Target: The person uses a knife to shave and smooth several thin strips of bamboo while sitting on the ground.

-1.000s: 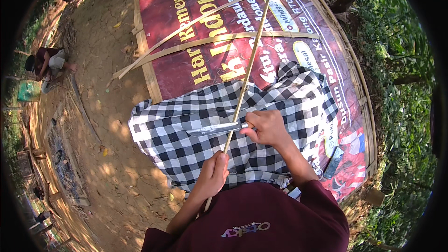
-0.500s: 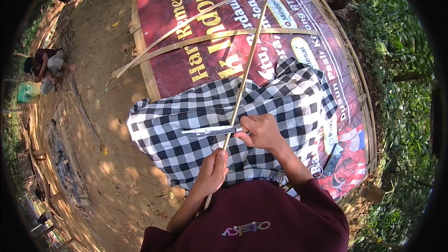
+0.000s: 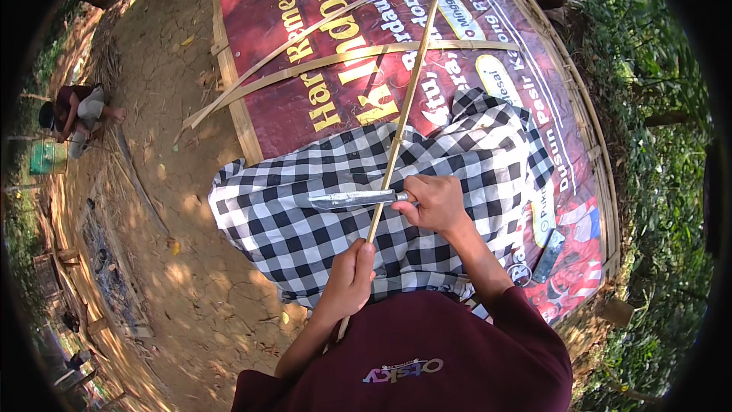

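Observation:
A long thin bamboo strip (image 3: 408,99) slants from near my body up over the banner. My left hand (image 3: 349,278) is closed round its lower part, thumb on top. In my right hand (image 3: 433,202) is a knife (image 3: 352,199), gripped by its handle. Its blade points left and lies across the strip, a short way above my left hand. Beneath both hands a black-and-white checked cloth (image 3: 305,206) covers my lap.
Two more bamboo strips (image 3: 320,65) cross on a dark red printed banner (image 3: 267,8) with a bamboo frame. A dark flat object (image 3: 548,255) lies at right by a ring (image 3: 519,273). Another person (image 3: 80,114) squats far left on bare earth, near a green container (image 3: 48,158).
The knife and my right hand have moved slightly up along the strip, away from my left hand. My left hand keeps its hold at nearly the same place.

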The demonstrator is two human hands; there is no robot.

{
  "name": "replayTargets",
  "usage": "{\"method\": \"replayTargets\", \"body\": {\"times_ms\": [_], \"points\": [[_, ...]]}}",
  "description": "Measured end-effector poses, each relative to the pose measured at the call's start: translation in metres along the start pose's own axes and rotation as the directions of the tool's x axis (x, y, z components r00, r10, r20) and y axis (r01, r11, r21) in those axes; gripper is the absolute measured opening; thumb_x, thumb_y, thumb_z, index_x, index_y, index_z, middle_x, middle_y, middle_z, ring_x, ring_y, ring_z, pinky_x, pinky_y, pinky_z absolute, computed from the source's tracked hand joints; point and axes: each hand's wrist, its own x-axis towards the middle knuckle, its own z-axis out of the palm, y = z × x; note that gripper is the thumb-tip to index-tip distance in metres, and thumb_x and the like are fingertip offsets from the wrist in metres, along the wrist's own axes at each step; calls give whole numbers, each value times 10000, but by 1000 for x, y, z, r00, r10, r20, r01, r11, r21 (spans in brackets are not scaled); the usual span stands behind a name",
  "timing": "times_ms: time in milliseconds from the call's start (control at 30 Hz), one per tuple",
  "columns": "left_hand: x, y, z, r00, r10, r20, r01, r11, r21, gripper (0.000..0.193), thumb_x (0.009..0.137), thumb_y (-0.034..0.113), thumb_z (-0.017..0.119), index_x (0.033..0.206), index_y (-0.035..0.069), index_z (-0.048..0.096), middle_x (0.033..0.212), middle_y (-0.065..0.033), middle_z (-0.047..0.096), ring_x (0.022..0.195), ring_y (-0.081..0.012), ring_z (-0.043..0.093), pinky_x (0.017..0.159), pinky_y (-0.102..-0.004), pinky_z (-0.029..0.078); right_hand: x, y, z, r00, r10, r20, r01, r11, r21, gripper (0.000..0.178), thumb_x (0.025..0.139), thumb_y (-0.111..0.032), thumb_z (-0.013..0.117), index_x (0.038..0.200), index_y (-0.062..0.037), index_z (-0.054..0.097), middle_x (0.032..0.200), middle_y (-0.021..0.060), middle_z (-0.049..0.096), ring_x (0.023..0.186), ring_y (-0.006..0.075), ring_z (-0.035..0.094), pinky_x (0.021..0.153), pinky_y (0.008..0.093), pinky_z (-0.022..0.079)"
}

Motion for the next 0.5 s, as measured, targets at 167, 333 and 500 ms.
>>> {"method": "replayTargets", "body": {"times_ms": [167,333,500], "points": [[11,-4,-3,999,43,-1,-43,996,-76,365,1037,345,327,824,67,426,567,65,276,427,-22,226,368,-214,227,7,13,12,999,11,-44,-12,1000,-23,504,845,-505,604,613,-102,412,498,42,429,421,256,494,398,356,362],[0,4,-13,998,-65,19,68,977,-200,372,1040,352,310,826,69,423,572,64,276,430,-26,227,368,-208,237,3,56,5,988,110,-110,-122,988,-100,460,867,-445,608,633,-85,440,486,70,460,423,279,502,406,372,372],[-2,-4,-12,1000,-20,8,21,978,-209,375,1041,358,299,834,71,424,570,62,276,424,-26,228,371,-207,243,1,32,-5,981,193,-31,-195,978,-73,419,859,-435,636,657,-100,484,491,40,496,428,250,531,409,351,383]]}}
